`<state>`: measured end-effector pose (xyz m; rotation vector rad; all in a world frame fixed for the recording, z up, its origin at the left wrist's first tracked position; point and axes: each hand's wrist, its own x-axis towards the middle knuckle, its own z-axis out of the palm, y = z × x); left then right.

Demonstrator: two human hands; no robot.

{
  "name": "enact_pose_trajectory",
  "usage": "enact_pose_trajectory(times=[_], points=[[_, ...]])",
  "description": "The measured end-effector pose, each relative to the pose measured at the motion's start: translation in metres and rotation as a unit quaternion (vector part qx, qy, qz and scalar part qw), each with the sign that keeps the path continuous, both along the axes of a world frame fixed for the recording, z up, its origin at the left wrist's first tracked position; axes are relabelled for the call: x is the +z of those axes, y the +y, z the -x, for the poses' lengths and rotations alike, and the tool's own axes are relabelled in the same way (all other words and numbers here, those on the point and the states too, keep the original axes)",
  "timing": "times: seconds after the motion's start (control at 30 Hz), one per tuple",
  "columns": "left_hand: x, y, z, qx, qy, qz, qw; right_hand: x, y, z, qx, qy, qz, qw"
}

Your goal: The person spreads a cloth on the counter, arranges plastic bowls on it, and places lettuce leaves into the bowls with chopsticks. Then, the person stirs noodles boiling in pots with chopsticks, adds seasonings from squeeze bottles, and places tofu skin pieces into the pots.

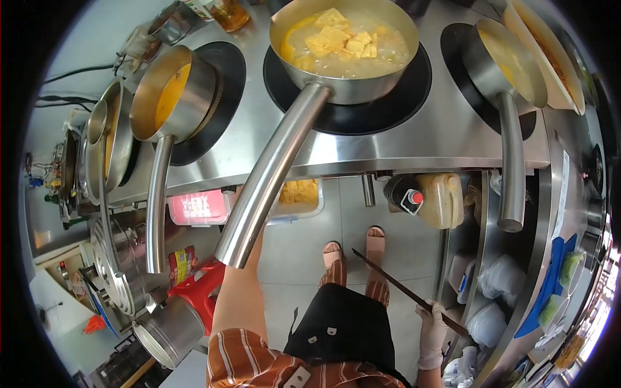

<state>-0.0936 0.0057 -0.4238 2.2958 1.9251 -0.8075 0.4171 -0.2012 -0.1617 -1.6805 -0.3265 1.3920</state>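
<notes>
My right hand (431, 331), in a pale thin glove, is closed round long dark chopsticks (396, 284) that slant over the floor at lower right. My left forearm (238, 294) reaches forward below the counter edge. The steel handle of the middle saucepan (369, 87) covers most of my left hand, so its fingers are hidden. Close to it is a clear tub (312, 210) of yellow folded pieces, beside a pink-lidded box (199, 207). Similar yellow pieces (339, 37) sit in the bubbling broth of the middle saucepan.
Saucepans with yellow broth stand on the left (171, 97) and right (508, 61) hobs; their handles jut past the counter edge (446, 161). Below are a red-capped bottle (407, 194), a yellowish jug (441, 200), a red stool (197, 291) and a steel pot (169, 333).
</notes>
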Motion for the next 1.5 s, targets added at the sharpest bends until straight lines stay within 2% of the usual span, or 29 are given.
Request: enact_pose_trajectory(times=[0.07,0.13,0.2,0.23,0.27,0.33,0.37,0.47,0.5,0.53,0.6,0.63,0.67,0.73,0.77,0.8,0.9,1.03,1.17,1.33,1.5], points=[[0.022,-0.003,0.002,-0.017,0.022,0.025,0.999,-0.004,-0.004,0.003,-0.001,-0.002,0.007,1.000],[0.062,0.000,-0.010,-0.027,0.044,0.000,0.999,-0.007,-0.005,0.004,-0.008,0.012,0.010,1.000],[0.113,0.003,-0.027,0.090,-0.004,0.064,0.994,-0.005,-0.003,0.006,-0.006,0.013,0.012,1.000],[0.124,0.011,-0.034,0.229,-0.011,0.140,0.963,-0.006,-0.001,0.009,-0.002,0.017,0.012,1.000],[0.107,0.007,-0.020,0.228,-0.007,0.142,0.963,-0.008,-0.001,0.012,-0.003,0.021,0.014,1.000],[0.048,-0.011,0.015,0.117,-0.107,-0.020,0.987,-0.012,0.000,0.013,0.006,0.004,0.015,1.000],[0.049,-0.006,0.014,0.198,-0.160,0.037,0.966,-0.012,0.002,0.014,0.006,0.004,0.015,1.000],[0.067,-0.001,-0.005,0.182,-0.157,0.044,0.970,-0.013,0.004,0.020,0.007,0.020,0.010,1.000],[0.096,0.014,-0.023,0.277,-0.164,0.148,0.935,-0.015,0.005,0.022,0.016,0.023,0.011,1.000],[0.072,0.006,-0.012,0.278,-0.165,0.146,0.935,-0.016,0.006,0.022,0.024,0.025,0.011,0.999],[0.001,-0.012,0.021,0.124,-0.159,-0.080,0.976,-0.014,0.011,0.024,0.038,0.021,0.010,0.999],[0.005,-0.008,0.023,0.169,-0.203,-0.029,0.964,-0.012,0.011,0.023,0.052,0.020,0.015,0.998],[-0.007,-0.010,0.031,0.169,-0.205,-0.028,0.964,-0.011,0.011,0.021,0.052,0.018,0.016,0.998],[-0.033,-0.022,0.052,0.171,-0.107,-0.068,0.977,-0.011,0.011,0.017,0.048,0.001,0.017,0.999],[-0.017,-0.018,0.048,0.184,-0.079,-0.009,0.980,-0.012,0.011,0.016,0.050,0.004,0.017,0.999],[0.004,-0.021,0.044,0.184,-0.077,-0.010,0.980,-0.013,0.011,0.015,0.045,0.007,0.012,0.999],[0.039,-0.013,0.028,0.276,-0.206,-0.010,0.939,-0.007,0.014,0.016,0.040,0.009,0.010,0.999],[0.070,-0.020,0.026,0.390,-0.364,-0.010,0.846,-0.006,0.014,0.018,0.044,0.020,0.009,0.999],[0.092,-0.034,0.028,0.484,-0.506,-0.014,0.714,-0.004,0.019,0.022,0.038,0.036,0.001,0.999],[0.107,-0.057,0.020,0.565,-0.657,-0.012,0.499,0.001,0.018,0.015,0.067,0.026,0.002,0.997],[0.120,-0.090,0.009,0.597,-0.763,-0.014,0.248,0.017,0.020,0.003,0.045,0.011,-0.019,0.999]])
